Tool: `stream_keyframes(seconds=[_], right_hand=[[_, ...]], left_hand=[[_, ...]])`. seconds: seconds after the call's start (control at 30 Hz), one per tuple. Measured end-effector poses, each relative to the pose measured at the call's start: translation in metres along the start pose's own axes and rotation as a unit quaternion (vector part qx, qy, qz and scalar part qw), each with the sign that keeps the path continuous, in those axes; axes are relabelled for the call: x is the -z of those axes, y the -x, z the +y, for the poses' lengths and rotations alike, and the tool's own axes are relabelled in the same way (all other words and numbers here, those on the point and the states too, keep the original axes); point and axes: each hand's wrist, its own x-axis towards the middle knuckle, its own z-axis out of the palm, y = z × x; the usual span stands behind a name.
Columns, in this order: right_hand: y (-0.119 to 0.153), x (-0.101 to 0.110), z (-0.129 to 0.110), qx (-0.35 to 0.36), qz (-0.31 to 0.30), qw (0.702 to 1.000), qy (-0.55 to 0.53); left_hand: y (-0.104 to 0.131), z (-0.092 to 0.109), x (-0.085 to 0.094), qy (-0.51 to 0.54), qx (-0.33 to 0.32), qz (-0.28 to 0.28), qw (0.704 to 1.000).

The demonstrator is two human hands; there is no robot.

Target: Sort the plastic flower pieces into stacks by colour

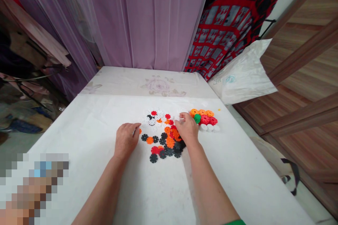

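Observation:
Several snowflake discs, flat plastic pieces with notched rims, lie at the middle of the table. My left hand (pixel 127 136) is at the left of them, its fingers pinched together near an orange disc (pixel 140 131); a dark sliver shows between them, too small to name. Beside its fingertips lies a row with a black disc (pixel 144 137) and an orange disc (pixel 150 140). My right hand (pixel 188 128) reaches over the right side of the pile, thumb and forefinger curved and apart near some white discs. Its palm partly hides the orange discs (pixel 170 142) and black discs (pixel 169 152) under it.
Joined orange discs (pixel 202 112), red discs (pixel 207 119), white discs (pixel 210 127) and a green disc (pixel 197 118) sit right of my right hand. Loose white discs (pixel 151 122) lie farther back. A white plastic bag (pixel 243 74) hangs by the table's (pixel 79 123) right edge.

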Motion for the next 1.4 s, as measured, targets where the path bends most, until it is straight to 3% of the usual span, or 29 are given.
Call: stream_keyframes(seconds=[0.13, 0.57, 0.9, 1.17, 1.4], right_hand=[[-0.006, 0.002, 0.017, -0.014, 0.009, 1.000, -0.001], [-0.004, -0.002, 0.022, 0.008, 0.022, 1.000, 0.008], [0.015, 0.003, 0.028, 0.017, -0.002, 0.989, 0.150], [0.046, -0.011, 0.041, 0.079, 0.063, 0.995, 0.019], [0.061, -0.025, 0.021, 0.145, 0.055, 0.987, -0.032]], left_hand=[[0.000, 0.000, 0.000, -0.006, 0.000, 0.001, 1.000], [0.001, -0.004, -0.002, -0.008, -0.007, 0.002, 1.000], [-0.002, -0.002, 0.000, -0.006, -0.009, -0.003, 1.000], [-0.003, 0.000, 0.003, -0.011, -0.003, -0.018, 1.000], [0.002, 0.003, -0.001, 0.004, -0.004, -0.004, 1.000]])
